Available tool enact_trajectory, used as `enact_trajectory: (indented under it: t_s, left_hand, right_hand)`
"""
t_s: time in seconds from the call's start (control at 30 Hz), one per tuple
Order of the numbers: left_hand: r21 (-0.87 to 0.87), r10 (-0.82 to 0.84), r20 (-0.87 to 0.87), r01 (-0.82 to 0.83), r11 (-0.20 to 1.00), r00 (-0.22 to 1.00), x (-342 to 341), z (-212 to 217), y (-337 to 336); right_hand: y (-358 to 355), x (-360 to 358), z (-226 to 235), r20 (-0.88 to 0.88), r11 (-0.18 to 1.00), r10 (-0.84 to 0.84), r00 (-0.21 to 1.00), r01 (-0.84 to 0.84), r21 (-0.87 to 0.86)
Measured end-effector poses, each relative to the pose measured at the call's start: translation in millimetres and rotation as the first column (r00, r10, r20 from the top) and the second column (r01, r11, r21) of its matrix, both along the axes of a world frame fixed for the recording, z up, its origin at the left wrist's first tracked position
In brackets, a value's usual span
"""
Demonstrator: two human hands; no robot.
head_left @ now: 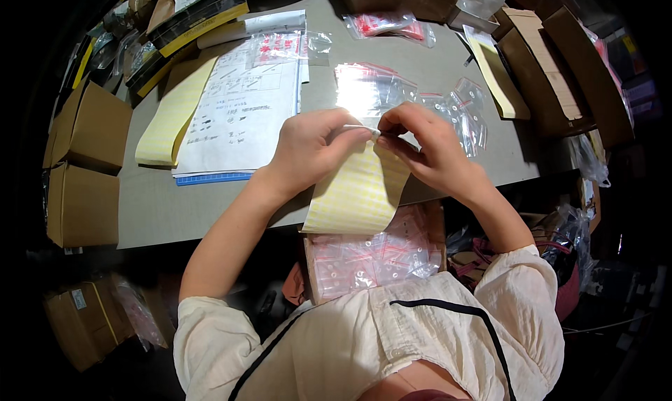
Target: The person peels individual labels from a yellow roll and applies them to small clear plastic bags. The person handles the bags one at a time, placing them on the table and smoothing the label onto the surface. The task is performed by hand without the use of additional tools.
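Note:
A yellow-and-white label sheet [357, 199] hangs down over the table's front edge, its top end bent over. My left hand [308, 147] is closed on that bent end between thumb and fingers. Close beside it, my right hand [427, 145] pinches at the same folded edge, fingertips almost touching the left thumb. Whether a single label sits between the right fingertips, I cannot tell. Just beyond my hands lie clear zip bags [367, 93] with red top lines. More small bags [467, 110], each with a little white round spot, are scattered to the right.
An open box [311, 266] of small bags sits below the table edge at my front. Written papers [238, 114] and a curled yellow sheet [164, 131] lie on the left, by cardboard boxes [87, 142]. Another yellow sheet [498, 79] rests by an open carton [542, 72] on the right.

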State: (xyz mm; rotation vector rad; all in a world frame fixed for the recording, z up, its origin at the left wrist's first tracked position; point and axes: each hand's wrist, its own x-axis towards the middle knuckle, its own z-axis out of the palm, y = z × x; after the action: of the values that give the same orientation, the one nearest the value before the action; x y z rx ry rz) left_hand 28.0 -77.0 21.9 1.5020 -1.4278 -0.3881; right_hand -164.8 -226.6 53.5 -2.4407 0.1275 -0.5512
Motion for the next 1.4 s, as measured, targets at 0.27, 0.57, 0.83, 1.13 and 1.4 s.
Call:
enact_trajectory:
  t_s: [0.27, 0.57, 0.83, 1.13, 1.4]
  left_hand:
    - [0.09, 0.069, -0.066, -0.063, 0.994, 0.995, -4, 3, 0]
    - [0.287, 0.144, -0.271, -0.063, 0.956, 0.952, 2, -2, -6]
    - [0.298, 0.059, -0.188, 0.0, 0.955, 0.98, 8, -6, -6]
    - [0.324, 0.048, -0.126, -0.005, 0.946, 0.991, 5, 4, -2]
    - [0.187, 0.029, -0.275, 0.024, 0.982, 0.961, 7, -12, -6]
  right_hand:
    - [13, 5, -4, 0.127, 0.878, -0.034, 0.991, 0.09, -0.469]
    - [-17, 1, 5, 0.046, 0.965, 0.06, 0.997, -0.046, -0.26]
    - [-103, 35, 1, -0.411, 0.963, -0.255, 0.875, 0.194, -0.186]
    - [-115, 42, 41, -0.589, 0.905, -0.383, 0.712, 0.163, -0.393]
    - [-105, 61, 1, -0.389, 0.972, -0.156, 0.908, 0.072, -0.222]
